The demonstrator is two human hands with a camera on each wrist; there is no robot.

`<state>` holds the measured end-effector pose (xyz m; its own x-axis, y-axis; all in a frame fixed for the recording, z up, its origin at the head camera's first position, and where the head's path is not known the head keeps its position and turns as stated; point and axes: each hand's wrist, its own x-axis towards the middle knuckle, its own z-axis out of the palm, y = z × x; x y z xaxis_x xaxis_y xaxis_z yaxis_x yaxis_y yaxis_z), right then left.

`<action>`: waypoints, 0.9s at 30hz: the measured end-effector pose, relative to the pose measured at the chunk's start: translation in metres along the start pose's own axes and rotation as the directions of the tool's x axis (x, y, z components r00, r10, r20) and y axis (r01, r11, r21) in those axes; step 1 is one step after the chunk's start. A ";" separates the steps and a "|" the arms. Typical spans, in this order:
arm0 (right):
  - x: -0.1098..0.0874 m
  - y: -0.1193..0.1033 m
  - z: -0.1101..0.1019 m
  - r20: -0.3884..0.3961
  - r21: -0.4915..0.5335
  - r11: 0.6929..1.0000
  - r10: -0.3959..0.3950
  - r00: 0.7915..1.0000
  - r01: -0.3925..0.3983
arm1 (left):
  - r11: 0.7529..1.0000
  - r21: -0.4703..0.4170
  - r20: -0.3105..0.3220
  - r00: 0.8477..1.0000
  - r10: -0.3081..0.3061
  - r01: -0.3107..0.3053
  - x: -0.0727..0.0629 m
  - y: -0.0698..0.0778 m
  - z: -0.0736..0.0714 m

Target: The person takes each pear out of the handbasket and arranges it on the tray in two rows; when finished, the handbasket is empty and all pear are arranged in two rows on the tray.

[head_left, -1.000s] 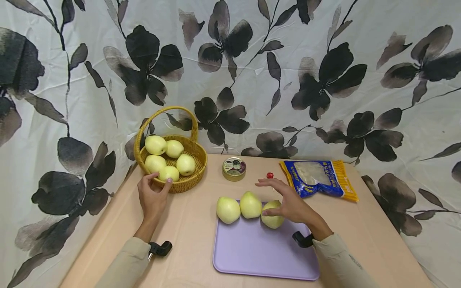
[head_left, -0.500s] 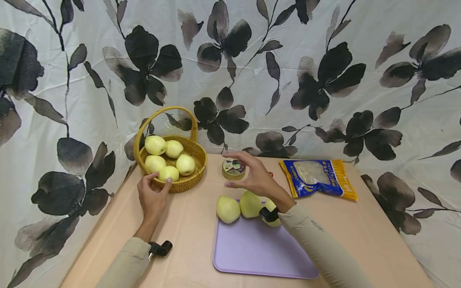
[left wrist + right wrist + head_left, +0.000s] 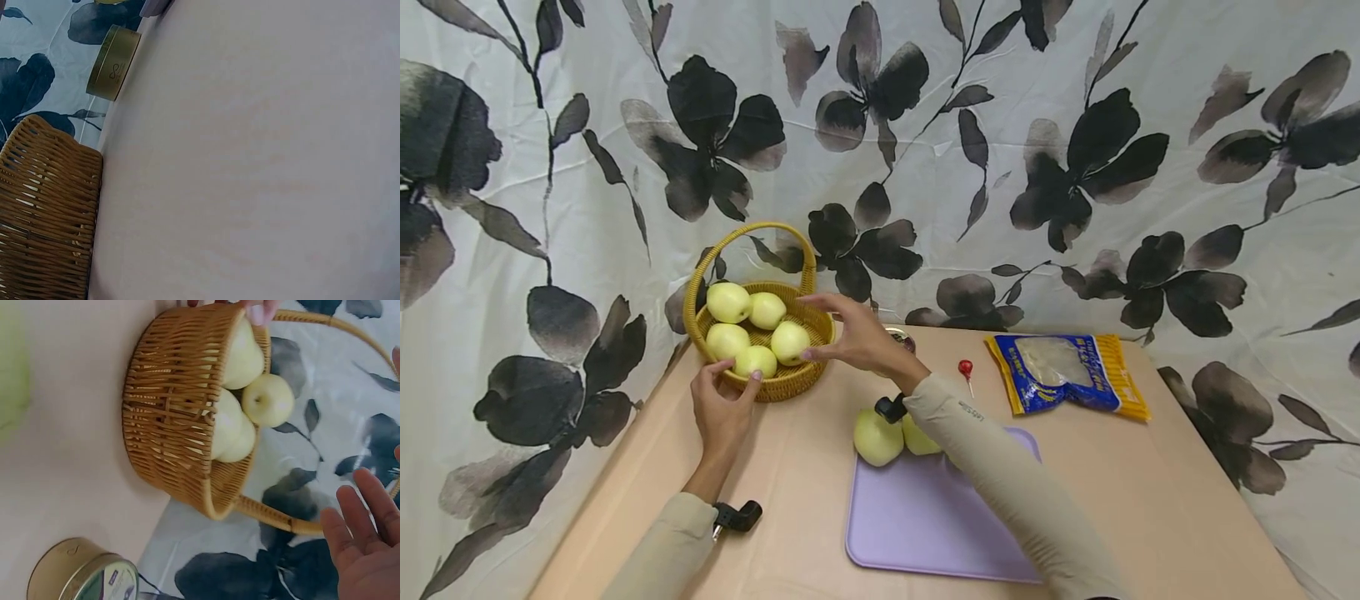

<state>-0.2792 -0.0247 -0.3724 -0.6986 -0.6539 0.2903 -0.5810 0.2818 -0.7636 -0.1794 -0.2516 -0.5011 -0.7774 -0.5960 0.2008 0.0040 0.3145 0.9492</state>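
A yellow-brown wicker basket point(image 3: 793, 385) with a tall handle holds several pale yellow-green pears point(image 3: 728, 302). My left hand point(image 3: 722, 417) grips the basket's near rim, thumb and fingers apart, beside the front pear. From the right, my right hand point(image 3: 861, 337) reaches to the basket with its fingers extended and thumb apart, holding nothing. Its thumb overlaps the basket's right rim by a pear point(image 3: 790, 342). The right wrist view shows that hand's open fingers point(image 3: 356, 519) beside the handle. In the left wrist view only the basket's side point(image 3: 50, 212) shows, not the hand.
Pears point(image 3: 877, 437) sit along the back of a purple tray point(image 3: 925, 533), partly behind my right sleeve. A round gold tin point(image 3: 69, 569) stands behind my right hand. A red lollipop point(image 3: 966, 368) and a blue-yellow bag point(image 3: 1067, 375) lie farther right. Floral cloth point(image 3: 970, 167) hangs behind.
My right hand has moved left from the pears on the tray, past the round tin, to the basket's right side. My left hand has stayed at the basket rim.
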 end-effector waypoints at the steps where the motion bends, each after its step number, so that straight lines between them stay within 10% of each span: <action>1: 0.005 0.002 0.003 0.007 0.010 1.000 0.020 1.000 -0.020 | 1.000 -0.001 0.001 1.000 -0.001 0.001 0.000 0.000 0.000; 17: 0.063 0.031 0.043 0.088 -0.135 0.977 0.179 0.980 -0.166 | 1.000 -0.002 -0.005 1.000 0.018 -0.018 0.000 -0.001 0.000; 27: 0.071 0.036 0.065 0.092 -0.456 0.864 0.283 0.955 -0.212 | 1.000 -0.002 -0.003 1.000 0.026 -0.026 -0.001 -0.001 -0.001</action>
<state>-0.3221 -0.1066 -0.4170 -0.7930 -0.6091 0.0080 -0.5443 0.7026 -0.4584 -0.1780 -0.2523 -0.5020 -0.7751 -0.5902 0.2257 0.0249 0.3285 0.9442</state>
